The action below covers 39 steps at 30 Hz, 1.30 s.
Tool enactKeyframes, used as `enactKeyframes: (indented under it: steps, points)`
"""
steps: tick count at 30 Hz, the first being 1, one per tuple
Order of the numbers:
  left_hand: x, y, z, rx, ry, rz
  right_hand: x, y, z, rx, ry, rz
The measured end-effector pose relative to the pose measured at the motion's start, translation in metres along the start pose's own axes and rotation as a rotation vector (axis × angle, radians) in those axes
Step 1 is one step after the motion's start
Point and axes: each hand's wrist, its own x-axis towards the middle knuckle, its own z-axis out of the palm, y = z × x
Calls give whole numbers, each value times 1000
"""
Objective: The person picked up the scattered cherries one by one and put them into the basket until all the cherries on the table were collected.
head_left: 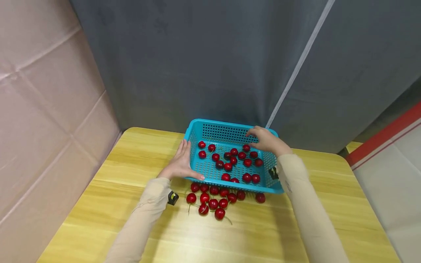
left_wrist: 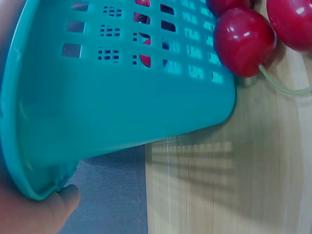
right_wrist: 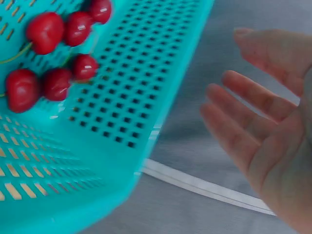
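"Apart or together?"
"Apart: left hand [head_left: 178,167] spread against the basket [head_left: 227,123] at its eight o'clock, right hand [head_left: 265,141] loose over two o'clock"
"Cherries [head_left: 247,162]?"
"Inside, and on the table [head_left: 256,228] at six o'clock"

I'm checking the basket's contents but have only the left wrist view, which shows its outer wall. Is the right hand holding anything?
Observer: No. The right wrist view shows the right hand empty.
Operator: I see red through the holes. What's inside the basket?
Observer: Red cherries, scattered over the floor of the basket.
Operator: I see a few cherries outside too. Are there any farther right?
Observer: Yes, the head view shows one lone cherry right of the cluster, on the table by the basket's near side.
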Motion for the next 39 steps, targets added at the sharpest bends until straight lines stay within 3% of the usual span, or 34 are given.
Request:
enactKeyframes:
  steps: [8,13,16,20,23,29,33,39]
  points:
    - [-2,-4,-2,-13,14,-2,-69,-38,0,1,218,-120]
    - [-4,-4,-2,-17,12,-1,-118,-57,18,-11,403,-265]
    - [-3,-3,-2,-15,13,8,-143,-66,32,2,461,-294]
    - [-1,-2,-4,-17,24,14,-166,-75,57,45,433,-233]
    - [-1,-2,-5,-3,20,5,-176,-76,80,72,340,-129]
    - [-2,-3,-6,6,17,-4,-176,-61,118,110,176,98]
    - [-3,-6,-3,-6,24,-4,-166,-46,135,118,159,192]
    - [-4,-8,1,-17,26,-1,-156,-32,153,69,196,204]
